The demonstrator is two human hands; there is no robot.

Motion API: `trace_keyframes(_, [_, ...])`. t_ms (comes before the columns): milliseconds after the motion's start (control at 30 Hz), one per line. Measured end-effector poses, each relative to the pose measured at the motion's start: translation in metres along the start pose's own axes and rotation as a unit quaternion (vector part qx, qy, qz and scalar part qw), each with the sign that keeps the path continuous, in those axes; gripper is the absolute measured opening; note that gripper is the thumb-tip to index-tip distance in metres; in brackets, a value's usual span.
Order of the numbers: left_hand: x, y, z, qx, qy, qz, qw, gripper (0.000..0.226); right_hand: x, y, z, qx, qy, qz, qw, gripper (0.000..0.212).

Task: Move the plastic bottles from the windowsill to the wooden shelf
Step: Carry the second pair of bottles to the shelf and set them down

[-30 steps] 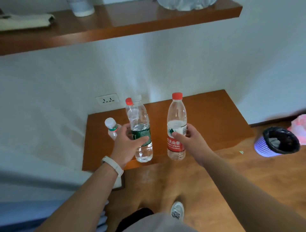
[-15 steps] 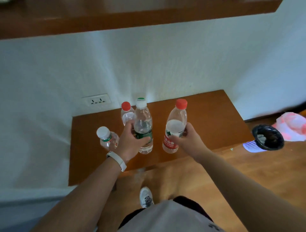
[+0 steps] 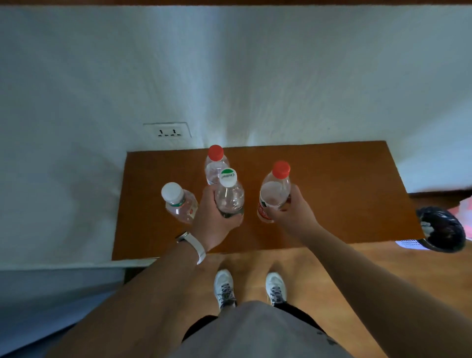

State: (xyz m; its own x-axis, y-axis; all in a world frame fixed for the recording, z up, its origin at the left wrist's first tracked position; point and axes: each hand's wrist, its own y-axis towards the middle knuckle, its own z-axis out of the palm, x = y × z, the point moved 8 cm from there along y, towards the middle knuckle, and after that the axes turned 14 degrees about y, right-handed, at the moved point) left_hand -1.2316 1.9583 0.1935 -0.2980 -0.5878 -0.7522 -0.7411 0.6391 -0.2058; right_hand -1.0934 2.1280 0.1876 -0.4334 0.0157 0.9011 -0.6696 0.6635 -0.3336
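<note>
Several clear plastic bottles stand on a low wooden shelf (image 3: 332,191) against the white wall. My left hand (image 3: 212,219) is wrapped around a bottle with a white and green cap (image 3: 229,194). My right hand (image 3: 293,212) grips a red-capped bottle with a red label (image 3: 274,191). Behind the left-hand bottle stands another red-capped bottle (image 3: 215,159), untouched. A shorter white-capped bottle (image 3: 178,201) stands to the left of my left hand. Both held bottles look upright over the shelf; I cannot tell whether their bases touch it.
A wall socket (image 3: 168,131) sits just above the shelf's back left corner. A purple waste basket with a black liner (image 3: 441,230) stands on the wood floor at the right. My white shoes (image 3: 224,288) are at the shelf's front edge. A dark wooden edge (image 3: 229,2) runs along the top.
The view has tilted further down and closer, so the bottles now appear from above and the upper shelf has almost left the frame. Both hands keep their grip on the same bottles.
</note>
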Motion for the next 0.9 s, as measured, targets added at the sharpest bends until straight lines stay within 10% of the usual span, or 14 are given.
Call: trace_keyframes(900, [0.015, 0.005, 0.031, -0.095, 0.024, -0.078, 0.992, 0.075, -0.019, 0.028, 0.007, 0.088, -0.049, -0.059, 0.993, 0.090])
